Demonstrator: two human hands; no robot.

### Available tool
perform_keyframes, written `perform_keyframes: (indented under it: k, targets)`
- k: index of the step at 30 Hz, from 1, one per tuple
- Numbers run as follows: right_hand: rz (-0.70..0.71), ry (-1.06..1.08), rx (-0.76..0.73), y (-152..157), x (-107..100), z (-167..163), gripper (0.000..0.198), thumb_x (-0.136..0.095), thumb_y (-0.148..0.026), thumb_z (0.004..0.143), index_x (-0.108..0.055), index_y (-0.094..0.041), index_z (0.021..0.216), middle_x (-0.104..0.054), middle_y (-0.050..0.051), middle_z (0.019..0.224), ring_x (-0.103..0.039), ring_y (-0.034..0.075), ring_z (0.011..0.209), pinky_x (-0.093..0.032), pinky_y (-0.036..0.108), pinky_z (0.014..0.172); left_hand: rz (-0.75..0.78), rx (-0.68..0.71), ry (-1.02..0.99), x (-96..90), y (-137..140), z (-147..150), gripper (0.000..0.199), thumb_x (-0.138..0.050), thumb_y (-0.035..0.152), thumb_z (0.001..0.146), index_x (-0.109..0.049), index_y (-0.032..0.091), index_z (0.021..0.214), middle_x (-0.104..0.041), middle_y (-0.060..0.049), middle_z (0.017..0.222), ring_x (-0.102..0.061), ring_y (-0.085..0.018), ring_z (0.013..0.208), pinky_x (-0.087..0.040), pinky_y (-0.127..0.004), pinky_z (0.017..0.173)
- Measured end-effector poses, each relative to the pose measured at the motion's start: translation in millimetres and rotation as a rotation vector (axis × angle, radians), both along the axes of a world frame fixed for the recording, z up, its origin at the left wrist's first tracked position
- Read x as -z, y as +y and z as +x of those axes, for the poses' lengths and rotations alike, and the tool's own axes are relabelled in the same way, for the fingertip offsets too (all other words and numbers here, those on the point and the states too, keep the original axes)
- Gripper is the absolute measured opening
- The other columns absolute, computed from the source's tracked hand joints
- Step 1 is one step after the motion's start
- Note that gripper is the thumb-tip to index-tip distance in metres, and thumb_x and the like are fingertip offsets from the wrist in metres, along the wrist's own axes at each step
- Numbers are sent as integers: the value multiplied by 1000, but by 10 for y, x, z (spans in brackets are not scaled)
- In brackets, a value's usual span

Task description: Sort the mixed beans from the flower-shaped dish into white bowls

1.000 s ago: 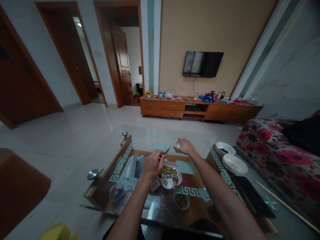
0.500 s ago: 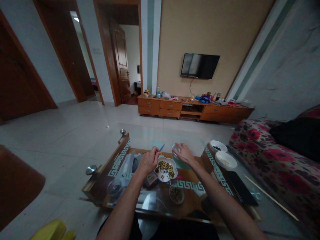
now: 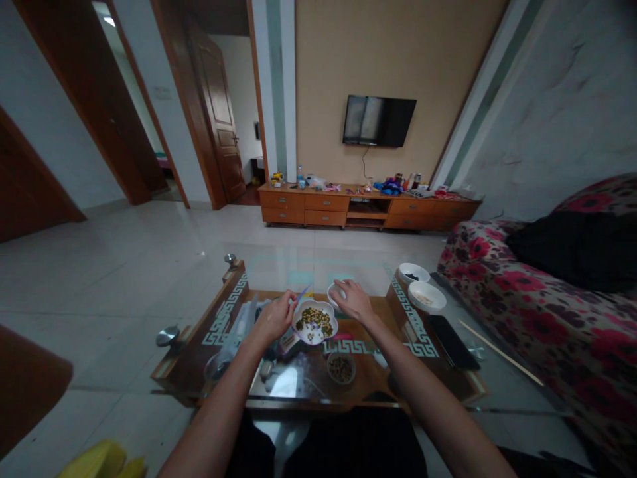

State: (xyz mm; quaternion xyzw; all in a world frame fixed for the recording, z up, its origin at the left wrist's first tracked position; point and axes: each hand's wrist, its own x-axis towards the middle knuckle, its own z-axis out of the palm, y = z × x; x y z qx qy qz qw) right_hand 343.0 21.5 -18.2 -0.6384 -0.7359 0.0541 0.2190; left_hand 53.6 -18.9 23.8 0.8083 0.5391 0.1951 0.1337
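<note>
My left hand (image 3: 277, 314) is closed round a slim purple-blue stick-like tool (image 3: 303, 293), its thin end pointing up to the right; its exact kind does not show. Just right of that hand, a flower-shaped white dish (image 3: 326, 340) holds green and yellowish beans, with a bare patch at the front. My right hand (image 3: 352, 299) bends its fingers down over the small white bowl (image 3: 333, 307) behind the dish. Those fingertips are drawn together, and whatever they pinch is hidden. Nearer me, a round bowl (image 3: 341, 383) contains brownish beans or pellets.
On the right of the glass table (image 3: 308, 392) stand a white bowl (image 3: 414, 265) with dark pieces and another white bowl (image 3: 438, 307) with pale pieces. A black flat object (image 3: 454, 342) and a long thin stick (image 3: 500, 352) lie nearer. A flowered sofa (image 3: 527, 282) flanks the table.
The whole view has shifted, so the table and hands appear farther left and slightly higher. Both hands keep nearly the same places at the tool and the small bowl.
</note>
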Motion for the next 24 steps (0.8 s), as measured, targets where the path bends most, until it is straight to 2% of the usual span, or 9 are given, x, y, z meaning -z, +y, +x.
perform_keyframes:
  k: [4, 7, 10, 13, 17, 21, 24]
  targets:
    - [15, 35, -5, -8, 57, -14, 61, -53, -61, 105, -63, -23, 151, -58, 14, 150, -55, 34, 134, -44, 47, 115, -28, 8, 29, 69, -11, -105, 21, -38, 32, 111, -56, 23, 119, -76, -5, 87, -75, -26, 87, -43, -31, 72]
    - [33, 127, -23, 44, 106, 14, 62, -54, -65, 103, -67, -23, 147, -57, 16, 153, -50, 37, 142, -35, 55, 122, -56, 2, 31, 96, -29, -192, 21, -39, 33, 110, -57, 23, 116, -73, -4, 82, -74, -24, 81, -41, -31, 70]
    - [83, 289, -39, 111, 166, 137, 71, -37, -70, 106, -63, -21, 150, -55, 14, 157, -45, 32, 149, -29, 53, 127, -37, 3, 8, 101, -42, -265, 22, -39, 32, 109, -57, 22, 114, -71, -4, 79, -72, -24, 77, -41, -31, 69]
    - [128, 453, 8, 101, 266, 350, 89, -18, -76, 105, -56, -13, 155, -52, 15, 159, -47, 27, 149, -33, 46, 128, -48, 11, -18, 88, -41, -297, 21, -41, 29, 106, -57, 20, 117, -70, -2, 75, -69, -22, 71, -41, -31, 67]
    - [122, 613, 88, -60, 440, 585, 104, -15, -85, 99, -58, -6, 150, -58, 24, 150, -55, 33, 142, -41, 50, 122, -46, 47, -45, 30, -45, -267, 21, -44, 31, 105, -59, 21, 116, -71, -1, 77, -67, -21, 70, -42, -30, 67]
    - [126, 681, 75, -191, 513, 597, 90, -33, -84, 96, -68, -13, 139, -67, 20, 139, -64, 34, 131, -48, 50, 116, -35, 133, -34, -45, -85, -217, 21, -46, 36, 107, -63, 24, 105, -73, -1, 81, -67, -20, 73, -44, -31, 69]
    - [136, 683, 67, -226, 480, 535, 76, -49, -76, 92, -72, -15, 132, -71, 17, 132, -68, 34, 121, -52, 49, 111, -22, 114, 17, -62, -113, -206, 24, -51, 41, 106, -66, 24, 98, -73, -2, 79, -67, -20, 73, -44, -31, 69]
